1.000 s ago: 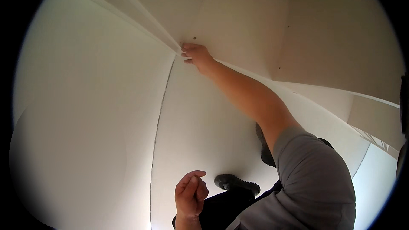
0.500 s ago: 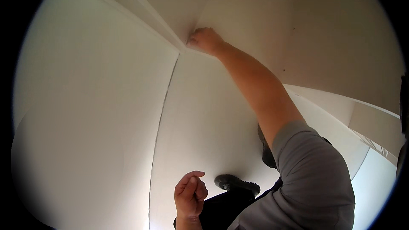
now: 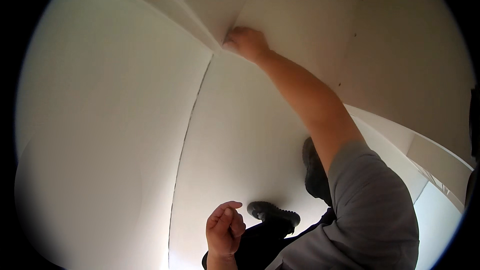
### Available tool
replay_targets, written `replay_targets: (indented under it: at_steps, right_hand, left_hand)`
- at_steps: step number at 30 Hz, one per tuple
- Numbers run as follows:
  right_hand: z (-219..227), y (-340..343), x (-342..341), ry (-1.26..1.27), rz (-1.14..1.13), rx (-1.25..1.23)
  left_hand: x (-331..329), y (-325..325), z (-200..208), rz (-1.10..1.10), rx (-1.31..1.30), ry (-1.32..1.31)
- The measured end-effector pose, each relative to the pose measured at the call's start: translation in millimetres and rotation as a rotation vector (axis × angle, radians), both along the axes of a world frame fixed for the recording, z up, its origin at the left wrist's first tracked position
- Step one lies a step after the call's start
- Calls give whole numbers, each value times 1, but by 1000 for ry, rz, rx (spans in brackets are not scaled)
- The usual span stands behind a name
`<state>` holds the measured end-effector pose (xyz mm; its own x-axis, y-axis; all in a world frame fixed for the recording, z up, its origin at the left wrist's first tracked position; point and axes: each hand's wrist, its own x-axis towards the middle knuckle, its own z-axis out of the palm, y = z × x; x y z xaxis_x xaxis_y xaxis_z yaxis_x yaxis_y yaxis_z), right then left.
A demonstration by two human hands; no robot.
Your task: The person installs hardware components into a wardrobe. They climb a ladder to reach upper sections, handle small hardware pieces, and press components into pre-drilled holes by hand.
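My right hand (image 3: 246, 43) reaches up and forward to the inner corner of a pale cabinet (image 3: 300, 25). Its fingers are curled in against the bottom edge, where the panels meet. Whatever they pinch is hidden by the hand itself. Low in the picture, my left hand (image 3: 225, 227) is raised before my legs, its fingers folded in and the thumb bent over them. I cannot make out what lies inside it, if anything. It touches no panel.
A dark seam (image 3: 189, 125) runs across the pale floor (image 3: 240, 135) from the cabinet corner. My dark shoes (image 3: 272, 213) stand beneath me. Several small dark holes mark the cabinet's inner faces. A white-edged panel (image 3: 400, 120) curves along the right.
The view has shifted slightly. My right hand stays at the cabinet corner with its fingers curled a little differently; my left hand stays closed in almost the same place.
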<state>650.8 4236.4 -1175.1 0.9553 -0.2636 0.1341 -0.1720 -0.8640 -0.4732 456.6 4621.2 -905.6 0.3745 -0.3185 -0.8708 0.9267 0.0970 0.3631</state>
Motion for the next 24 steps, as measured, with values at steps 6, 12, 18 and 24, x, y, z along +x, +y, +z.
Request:
replay_targets:
  at_steps: [6, 12, 18, 24]
  right_hand:
    - [27, -3, 7, -6, 83, -11]
    - [23, 0, 2, -54, 80, 74]
    - [13, 2, -8, -15, 28, 28]
    - [27, 12, -59, 233, -3, -4]
  left_hand:
    - [4, -14, 23, -57, -25, 16]
    - [0, -4, 14, -15, 39, 24]
    - [-2, -5, 8, 50, -2, 10]
    - [-7, -27, -2, 35, -144, 47]
